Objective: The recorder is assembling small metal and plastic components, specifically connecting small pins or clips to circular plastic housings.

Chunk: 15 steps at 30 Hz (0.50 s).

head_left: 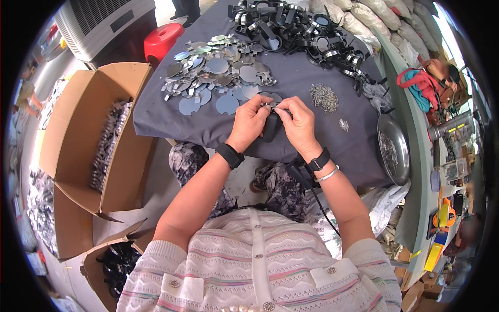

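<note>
My left hand (249, 120) and my right hand (299, 124) meet at the near edge of a cloth-covered table. Both are closed in a pinch around a black part (270, 130) whose dark strip hangs down between them. A rounded grey disc end (272, 96) shows just beyond my fingertips. Something thin and shiny lies between the fingertips, too small to make out. Left of my hands spreads a heap of round metal discs with tabs (215, 66). To the right sit a small pile of metal pins (324, 98) and a few loose ones (343, 125).
Black ring-shaped parts (273, 39) are heaped at the table's far side. A steel bowl (406, 171) with small metal pieces stands at the right edge. Cardboard boxes (75, 135) of parts flank my left, near a red stool (162, 39). White sacks (370, 15) lie beyond.
</note>
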Motion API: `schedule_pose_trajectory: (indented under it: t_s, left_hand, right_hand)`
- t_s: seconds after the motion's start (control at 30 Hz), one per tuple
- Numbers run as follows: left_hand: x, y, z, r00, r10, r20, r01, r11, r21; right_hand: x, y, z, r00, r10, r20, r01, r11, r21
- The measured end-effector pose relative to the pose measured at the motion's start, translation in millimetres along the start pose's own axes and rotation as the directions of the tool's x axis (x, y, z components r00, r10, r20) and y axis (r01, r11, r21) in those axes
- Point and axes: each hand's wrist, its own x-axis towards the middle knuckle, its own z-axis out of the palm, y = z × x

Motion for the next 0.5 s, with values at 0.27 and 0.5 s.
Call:
schedule_pose_trajectory:
  t_s: [0.27, 0.5]
  left_hand:
    - [-1.3, 3.6, 1.1, 0.997, -0.008, 0.072, 0.012, 0.998, -0.061]
    - [-2.4, 4.6, -0.6, 0.999, -0.032, 0.012, 0.033, 0.997, -0.075]
  right_hand:
    - [0.7, -2.2, -0.5, 0.992, 0.126, -0.009, -0.124, 0.985, 0.117]
    - [4.6, -2.2, 8.0, 0.959, 0.282, 0.016, -0.276, 0.925, 0.260]
